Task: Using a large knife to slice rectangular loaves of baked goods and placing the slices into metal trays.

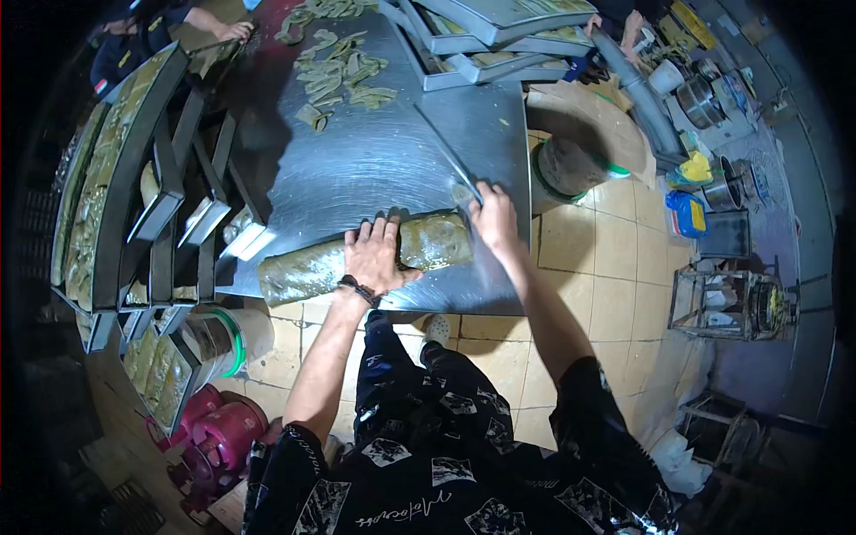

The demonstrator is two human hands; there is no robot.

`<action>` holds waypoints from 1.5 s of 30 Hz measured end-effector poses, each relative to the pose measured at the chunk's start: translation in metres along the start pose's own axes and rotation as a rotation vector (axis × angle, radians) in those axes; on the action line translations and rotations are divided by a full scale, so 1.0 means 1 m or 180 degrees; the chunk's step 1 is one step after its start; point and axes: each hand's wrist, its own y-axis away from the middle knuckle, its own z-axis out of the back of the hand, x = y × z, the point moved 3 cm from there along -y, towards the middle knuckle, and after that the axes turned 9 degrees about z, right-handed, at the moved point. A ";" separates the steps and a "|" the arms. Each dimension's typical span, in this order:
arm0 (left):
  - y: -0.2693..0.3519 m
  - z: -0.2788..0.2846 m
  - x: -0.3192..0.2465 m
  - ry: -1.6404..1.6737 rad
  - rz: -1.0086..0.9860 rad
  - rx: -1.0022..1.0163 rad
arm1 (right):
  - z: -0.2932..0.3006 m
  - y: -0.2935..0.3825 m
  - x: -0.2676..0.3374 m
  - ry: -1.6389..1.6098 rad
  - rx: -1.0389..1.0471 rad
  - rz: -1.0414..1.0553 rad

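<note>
On the steel table lies a long, flattened greenish-brown roll with a glossy surface, which looks like dough. My left hand lies across its middle, fingers over the far side and thumb on the near side. Just past the roll's right end, my right hand grips a long, thin metal tool, apparently a knife, pointing away and to the left. A small cut piece sits by the roll's far right corner, partly blurred. Several curled strips and slices are strewn farther back on the table.
Stacked metal trays with dough stand at the far right corner. More trays are stacked crosswise at the left. A bucket is beyond the table's right edge; pink gas cylinders are at lower left. Other people's hands appear at the back.
</note>
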 end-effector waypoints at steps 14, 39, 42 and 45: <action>-0.012 -0.023 -0.021 0.0785 0.0586 -0.1547 | 0.057 0.091 0.099 -0.0566 0.0140 0.0420; -0.015 -0.038 -0.027 0.0397 0.0675 -0.1993 | 0.021 0.194 0.112 0.0093 0.0661 0.0027; -0.014 -0.038 -0.026 0.0437 0.0670 -0.2021 | 0.014 0.195 0.110 0.0139 0.0770 -0.0048; -0.016 -0.035 -0.028 0.0449 0.0675 -0.1951 | 0.005 0.160 0.112 0.0038 0.0587 0.0142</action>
